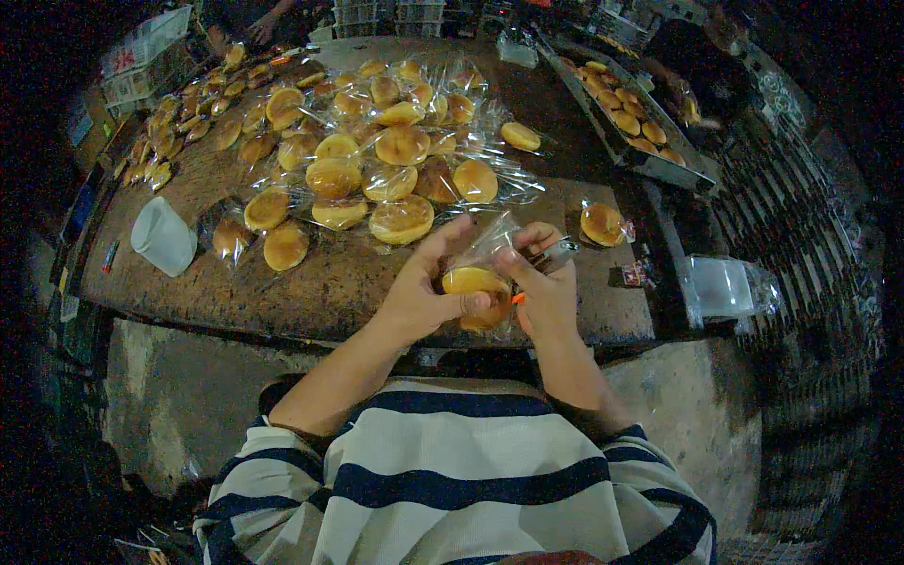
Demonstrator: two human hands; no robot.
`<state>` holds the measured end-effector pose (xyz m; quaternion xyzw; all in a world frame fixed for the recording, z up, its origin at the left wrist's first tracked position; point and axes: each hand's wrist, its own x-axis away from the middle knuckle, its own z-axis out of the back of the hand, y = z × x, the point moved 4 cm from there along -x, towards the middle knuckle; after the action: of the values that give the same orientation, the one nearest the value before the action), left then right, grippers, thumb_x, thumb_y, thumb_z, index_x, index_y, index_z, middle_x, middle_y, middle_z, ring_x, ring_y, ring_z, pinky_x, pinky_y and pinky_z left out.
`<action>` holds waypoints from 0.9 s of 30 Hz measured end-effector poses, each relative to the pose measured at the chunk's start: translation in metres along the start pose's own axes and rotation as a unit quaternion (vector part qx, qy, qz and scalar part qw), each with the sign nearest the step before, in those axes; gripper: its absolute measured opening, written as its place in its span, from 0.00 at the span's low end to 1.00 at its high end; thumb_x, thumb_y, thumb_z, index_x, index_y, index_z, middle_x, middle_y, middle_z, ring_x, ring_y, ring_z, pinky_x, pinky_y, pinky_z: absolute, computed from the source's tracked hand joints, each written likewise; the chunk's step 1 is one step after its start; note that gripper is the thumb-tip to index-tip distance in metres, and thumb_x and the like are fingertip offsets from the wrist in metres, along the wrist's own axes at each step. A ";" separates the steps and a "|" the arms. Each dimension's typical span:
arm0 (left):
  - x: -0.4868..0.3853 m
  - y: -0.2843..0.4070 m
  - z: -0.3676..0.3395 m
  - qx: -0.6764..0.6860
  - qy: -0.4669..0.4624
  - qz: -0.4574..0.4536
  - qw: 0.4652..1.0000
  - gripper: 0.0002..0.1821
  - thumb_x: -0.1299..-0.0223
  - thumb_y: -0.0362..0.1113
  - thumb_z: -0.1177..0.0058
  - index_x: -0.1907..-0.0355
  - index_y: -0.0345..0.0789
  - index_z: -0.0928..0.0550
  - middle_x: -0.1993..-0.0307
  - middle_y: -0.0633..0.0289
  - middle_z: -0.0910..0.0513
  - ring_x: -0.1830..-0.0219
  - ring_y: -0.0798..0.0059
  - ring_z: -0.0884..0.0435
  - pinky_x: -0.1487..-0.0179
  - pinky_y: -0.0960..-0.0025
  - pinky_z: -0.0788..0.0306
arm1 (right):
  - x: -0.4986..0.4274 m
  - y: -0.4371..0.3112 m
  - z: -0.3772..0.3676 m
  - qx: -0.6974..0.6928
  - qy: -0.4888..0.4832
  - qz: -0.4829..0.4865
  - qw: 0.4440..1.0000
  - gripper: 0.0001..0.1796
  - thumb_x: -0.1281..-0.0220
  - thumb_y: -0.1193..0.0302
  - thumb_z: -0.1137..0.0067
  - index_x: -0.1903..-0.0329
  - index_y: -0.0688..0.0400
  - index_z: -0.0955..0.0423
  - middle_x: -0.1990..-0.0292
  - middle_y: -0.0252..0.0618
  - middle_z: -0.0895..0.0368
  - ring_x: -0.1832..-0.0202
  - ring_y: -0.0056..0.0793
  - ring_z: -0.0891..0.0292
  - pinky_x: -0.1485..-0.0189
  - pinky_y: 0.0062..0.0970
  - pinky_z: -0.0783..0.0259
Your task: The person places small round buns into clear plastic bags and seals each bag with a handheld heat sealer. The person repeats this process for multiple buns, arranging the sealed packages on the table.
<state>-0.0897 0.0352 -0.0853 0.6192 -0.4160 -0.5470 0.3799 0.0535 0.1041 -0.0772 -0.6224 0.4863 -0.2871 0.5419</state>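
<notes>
My left hand (424, 289) holds a round golden bun (474, 284) in a clear plastic bag, its thumb across the bun's near side. The bag's loose mouth (494, 236) rises above the bun, between my two hands. In my right hand (547, 282) is a small hand tool (563, 246) with a metal end, possibly a stapler; an orange part shows below the fingers. Its fingers and thumb also touch the bag's gathered film. Just beyond my hands, a heap of bagged buns (399, 145) covers much of the wooden table (339, 296).
A translucent plastic jug (164, 236) lies at the left, near a pen-like object (109, 256). One bagged bun (602, 224) and a small printed packet (631, 275) are to the right. Beyond them stands a metal tray (678, 166) of buns. Other people work across the table.
</notes>
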 end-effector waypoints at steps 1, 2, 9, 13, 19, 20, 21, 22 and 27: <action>-0.001 0.002 0.002 0.021 0.026 -0.006 0.999 0.51 0.58 0.33 0.30 0.32 0.32 0.47 0.55 0.55 0.21 0.53 0.70 0.23 0.46 0.71 0.31 | -0.002 -0.004 -0.002 -0.022 -0.028 0.045 0.998 0.15 0.50 0.76 0.34 0.59 0.58 0.28 0.67 0.30 0.24 0.62 0.20 0.28 0.55 0.23 0.29; 0.000 0.001 0.004 0.098 0.049 0.019 0.994 0.51 0.58 0.33 0.30 0.32 0.32 0.47 0.53 0.54 0.22 0.52 0.69 0.22 0.46 0.70 0.31 | 0.001 -0.006 -0.002 -0.020 -0.042 0.051 0.998 0.16 0.49 0.75 0.35 0.56 0.58 0.28 0.65 0.31 0.23 0.61 0.21 0.27 0.54 0.23 0.29; 0.000 0.003 0.021 0.283 0.109 0.090 0.949 0.20 0.36 0.45 0.52 0.49 0.32 0.25 0.52 0.53 0.21 0.51 0.65 0.22 0.46 0.64 0.28 | 0.003 0.000 0.004 0.078 -0.029 0.008 0.997 0.11 0.43 0.69 0.38 0.60 0.60 0.20 0.65 0.35 0.17 0.62 0.23 0.23 0.55 0.25 0.28; 0.002 -0.008 0.013 0.352 0.162 0.174 0.905 0.30 0.33 0.56 0.64 0.46 0.31 0.28 0.51 0.53 0.22 0.50 0.63 0.23 0.46 0.62 0.29 | -0.002 0.005 0.003 0.172 -0.018 -0.002 0.985 0.14 0.44 0.65 0.37 0.59 0.60 0.20 0.64 0.38 0.17 0.60 0.27 0.21 0.54 0.25 0.28; 0.002 0.009 -0.004 0.100 0.071 0.000 0.992 0.26 0.33 0.52 0.58 0.44 0.31 0.29 0.61 0.60 0.24 0.60 0.71 0.25 0.53 0.70 0.31 | 0.014 -0.010 -0.017 0.321 -0.044 0.269 0.907 0.17 0.47 0.68 0.33 0.58 0.66 0.22 0.64 0.41 0.18 0.64 0.23 0.23 0.58 0.22 0.29; 0.001 0.013 -0.001 0.066 0.084 -0.043 0.993 0.27 0.34 0.51 0.56 0.42 0.32 0.31 0.64 0.62 0.25 0.63 0.73 0.26 0.56 0.72 0.32 | 0.014 -0.007 -0.016 0.286 -0.065 0.210 0.933 0.14 0.48 0.64 0.34 0.62 0.59 0.20 0.62 0.41 0.17 0.57 0.34 0.21 0.51 0.31 0.29; 0.000 0.017 0.001 0.029 0.072 -0.073 0.994 0.29 0.34 0.50 0.54 0.39 0.33 0.36 0.67 0.64 0.27 0.66 0.74 0.29 0.59 0.75 0.34 | 0.015 -0.003 -0.017 0.222 -0.093 0.159 0.958 0.12 0.47 0.65 0.35 0.63 0.59 0.21 0.62 0.40 0.18 0.57 0.33 0.21 0.51 0.31 0.29; -0.003 0.020 0.004 -0.008 0.063 -0.105 0.992 0.32 0.35 0.49 0.53 0.35 0.33 0.40 0.70 0.66 0.29 0.70 0.76 0.32 0.62 0.77 0.36 | 0.016 0.004 -0.020 0.163 -0.133 0.095 0.973 0.10 0.46 0.67 0.36 0.64 0.59 0.21 0.62 0.38 0.18 0.57 0.32 0.22 0.51 0.31 0.29; 0.001 0.023 0.017 -0.099 0.233 -0.175 0.952 0.48 0.45 0.33 0.40 0.29 0.37 0.56 0.63 0.60 0.22 0.64 0.78 0.24 0.55 0.76 0.29 | 0.017 0.029 -0.015 -0.208 -0.060 -0.169 0.962 0.12 0.45 0.73 0.40 0.57 0.59 0.25 0.60 0.36 0.21 0.55 0.32 0.24 0.49 0.29 0.31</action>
<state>-0.1084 0.0257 -0.0661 0.7515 -0.1451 -0.4839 0.4243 0.0375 0.0847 -0.1039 -0.8107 0.3899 -0.2286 0.3722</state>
